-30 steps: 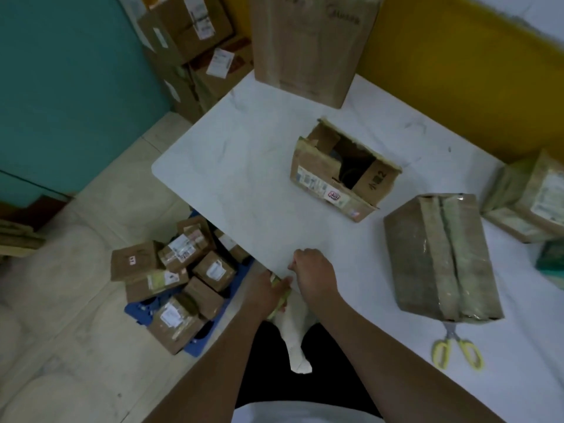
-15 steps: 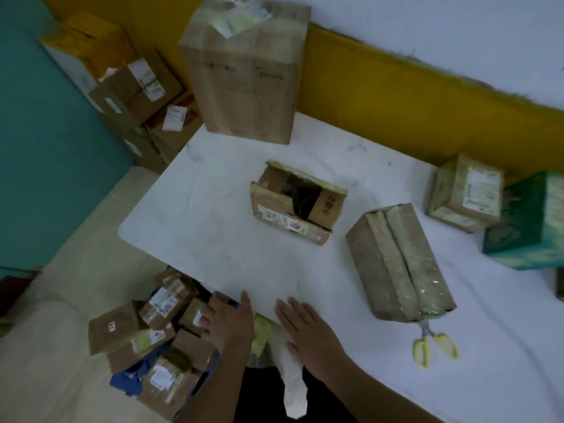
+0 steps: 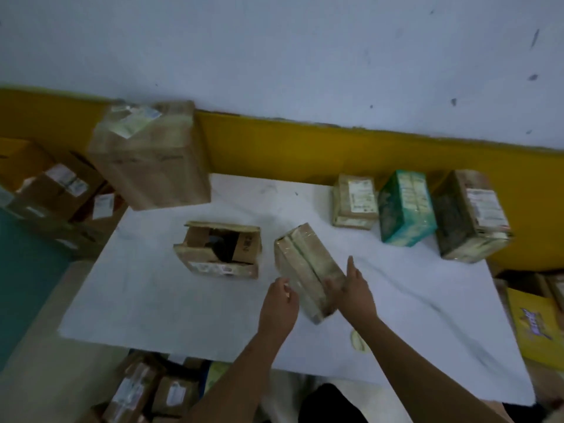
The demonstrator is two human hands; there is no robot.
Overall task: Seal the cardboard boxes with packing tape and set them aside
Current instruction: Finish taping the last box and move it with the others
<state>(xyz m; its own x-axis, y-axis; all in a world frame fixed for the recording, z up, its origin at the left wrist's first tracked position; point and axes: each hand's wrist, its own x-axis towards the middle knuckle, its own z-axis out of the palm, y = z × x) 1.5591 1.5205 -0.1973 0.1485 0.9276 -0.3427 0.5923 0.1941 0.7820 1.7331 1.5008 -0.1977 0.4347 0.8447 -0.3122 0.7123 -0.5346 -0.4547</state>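
A long brown box [image 3: 305,264], sealed with tape along its top, lies slanted at the middle of the white table [image 3: 146,300]. My left hand [image 3: 279,300] is at its near left side with fingers loosely curled, holding nothing. My right hand [image 3: 355,290] lays its fingers on the box's near right end, thumb pointing up. To the left lies a smaller cardboard box [image 3: 219,253], its flaps open and dark contents showing. Yellow-handled scissors [image 3: 358,341] peek out from under my right forearm.
A large taped box [image 3: 149,154] stands at the table's back left. A small labelled box [image 3: 354,201], a green box [image 3: 406,207] and a dark box [image 3: 471,215] line the back right. Several parcels [image 3: 143,389] lie on the floor below; a yellow carton [image 3: 537,325] sits at right.
Both hands left the table's near edge and reached forward to the sealed long box. My view swung up and right, bringing the row of boxes at the back right into sight.
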